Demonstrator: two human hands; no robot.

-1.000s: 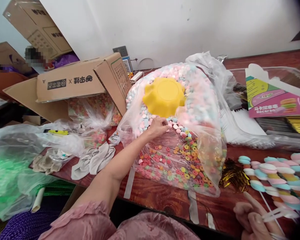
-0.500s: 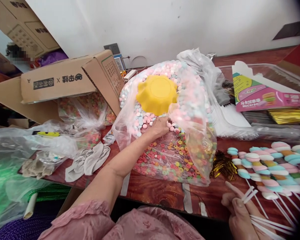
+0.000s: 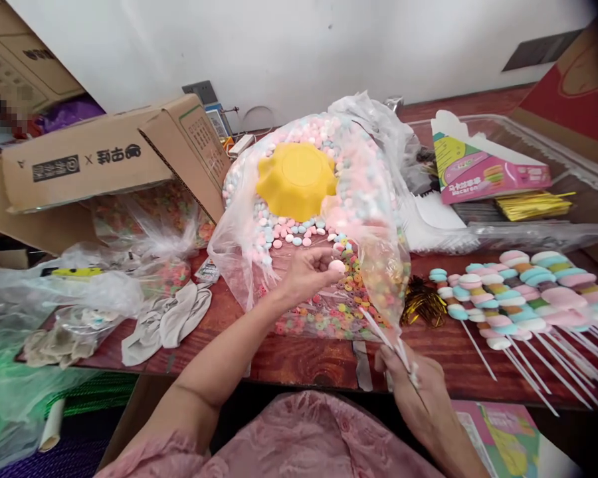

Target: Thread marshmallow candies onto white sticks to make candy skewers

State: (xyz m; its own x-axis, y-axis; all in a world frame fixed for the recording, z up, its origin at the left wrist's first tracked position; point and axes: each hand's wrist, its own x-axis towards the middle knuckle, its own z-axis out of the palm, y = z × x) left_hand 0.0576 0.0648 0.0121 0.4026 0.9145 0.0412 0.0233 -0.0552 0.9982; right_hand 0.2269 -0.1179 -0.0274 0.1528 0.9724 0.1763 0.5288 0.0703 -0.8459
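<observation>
Between the thumb and fingers of my left hand (image 3: 306,275) is a pale pink marshmallow (image 3: 337,266), held over the front of a clear plastic bag (image 3: 236,245). My right hand (image 3: 418,382) is closed around several white sticks (image 3: 379,326), whose tips point up and left toward the bag. Loose pink, white and blue marshmallows (image 3: 299,232) lie in the bag around an upturned yellow scalloped bowl (image 3: 299,179). Colourful ring-shaped cereal (image 3: 351,292) shows at the bag's front and right side.
Finished-looking marshmallow skewers (image 3: 508,299) lie in a pile on the right, near gold tinsel (image 3: 418,300). Behind them stand a macaron carton (image 3: 493,176) and gold ties (image 3: 533,206). At left are an open cardboard box (image 3: 80,159) and grey cloth (image 3: 167,322).
My left hand has drawn back toward me from the marshmallows, now pinching one. My right hand has swung left with the sticks, closer to the bag. The view has shifted slightly right.
</observation>
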